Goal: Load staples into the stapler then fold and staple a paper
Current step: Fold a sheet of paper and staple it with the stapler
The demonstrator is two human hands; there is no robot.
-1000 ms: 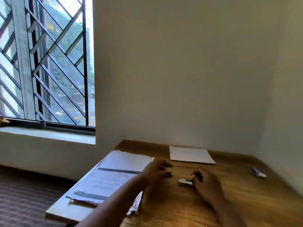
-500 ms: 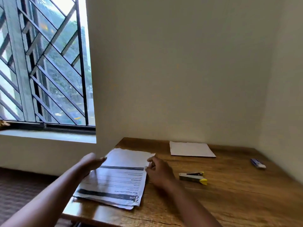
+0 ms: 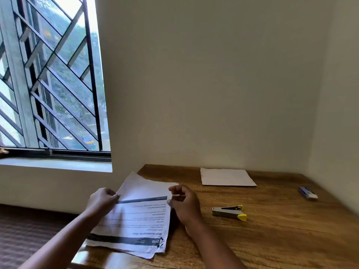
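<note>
Head view shows the printed paper (image 3: 134,216) lying on the left end of the wooden desk (image 3: 272,239), with its long side running away from the person toward the wall. It sits on top of at least one other sheet, and the near left corner of the pile hangs a little over the desk edge.

Both hands are right at the paper, one on each side of it. The left hand (image 3: 102,200) pinches the left edge at the far dark stripe, with fingers curled on the sheet. The right hand (image 3: 184,203) is at the right edge by the same stripe, fingers bent; it looks like it pinches the sheet too. The far part of the paper lifts up a little between the two hands.

The stapler (image 3: 229,212), grey with a yellow tip, lies flat on the desk to the right of the paper, apart from it. Its long side runs left to right. The right hand is the nearer one to it, and neither hand touches it.

I think the fold comes next, with the far end brought toward the near end. Then the right hand can reach sideways for the stapler.

A plain white sheet (image 3: 227,177) lies far behind the stapler, by the wall. A small blue and white box (image 3: 308,193), maybe staples, sits far right of the stapler.
</note>
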